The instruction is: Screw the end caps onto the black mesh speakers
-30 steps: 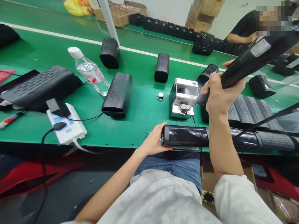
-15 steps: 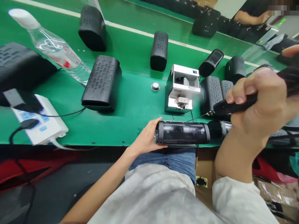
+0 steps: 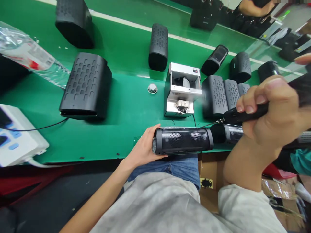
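Note:
My left hand (image 3: 145,147) is closed around the left end of a black speaker (image 3: 183,140) lying on its side at the bench's near edge. Two perforated patches show through the speaker's glossy dark face. At the right, my right hand (image 3: 272,106) grips a black electric screwdriver (image 3: 245,114), its thin bit pointing left toward the screw feeder. That silver screw feeder (image 3: 183,90) stands just beyond the speaker. The far end of the screwdriver runs out of view at the right.
Several black speakers stand around, one at the left (image 3: 84,85) and a group right of the feeder (image 3: 215,95). A small round metal-rimmed part (image 3: 152,88) lies left of the feeder. A plastic bottle (image 3: 34,53) and a white power strip (image 3: 21,139) occupy the left. Another person's arm (image 3: 255,9) shows at the back.
The view has shifted, so the bench things sit farther left. The screwdriver's tip has moved slightly relative to the feeder, away to the right. Both hands keep their holds.

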The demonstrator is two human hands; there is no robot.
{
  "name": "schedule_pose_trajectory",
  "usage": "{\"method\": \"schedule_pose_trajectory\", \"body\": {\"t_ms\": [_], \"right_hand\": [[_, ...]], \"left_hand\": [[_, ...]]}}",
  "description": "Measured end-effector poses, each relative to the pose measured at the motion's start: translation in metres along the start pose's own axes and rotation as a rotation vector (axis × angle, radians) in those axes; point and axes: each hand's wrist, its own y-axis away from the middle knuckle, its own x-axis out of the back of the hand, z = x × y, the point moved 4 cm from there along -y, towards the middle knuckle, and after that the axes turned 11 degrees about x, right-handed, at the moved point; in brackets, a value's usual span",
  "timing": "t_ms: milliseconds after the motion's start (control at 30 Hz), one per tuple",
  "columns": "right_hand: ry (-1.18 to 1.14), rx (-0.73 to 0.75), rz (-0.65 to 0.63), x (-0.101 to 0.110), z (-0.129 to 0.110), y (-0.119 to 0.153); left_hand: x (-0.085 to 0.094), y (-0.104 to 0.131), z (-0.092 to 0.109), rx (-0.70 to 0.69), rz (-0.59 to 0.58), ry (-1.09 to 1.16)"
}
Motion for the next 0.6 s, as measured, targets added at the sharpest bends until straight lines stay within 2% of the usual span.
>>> {"method": "schedule_pose_trajectory", "body": {"t_ms": [67, 200, 300, 433, 600], "right_hand": [[-0.079, 0.026, -0.057, -0.004, 0.008, 0.009], [-0.153, -0.153, -0.123, -0.008, 0.025, 0.035], [-0.159, -0.194, -0.170, -0.007, 0.031, 0.048], [-0.183, -0.206, -0.195, -0.002, 0.035, 0.053], [-0.226, -0.229, -0.183, 0.003, 0.042, 0.053]], "left_hand": [[0.000, 0.000, -0.002, 0.003, 0.004, -0.005], [-0.001, 0.003, -0.010, 0.045, 0.039, -0.021], [-0.003, 0.002, -0.023, 0.062, 0.083, -0.030], [-0.006, -0.002, -0.036, 0.075, 0.113, -0.002], [-0.008, -0.004, -0.039, 0.071, 0.146, 0.006]]}}
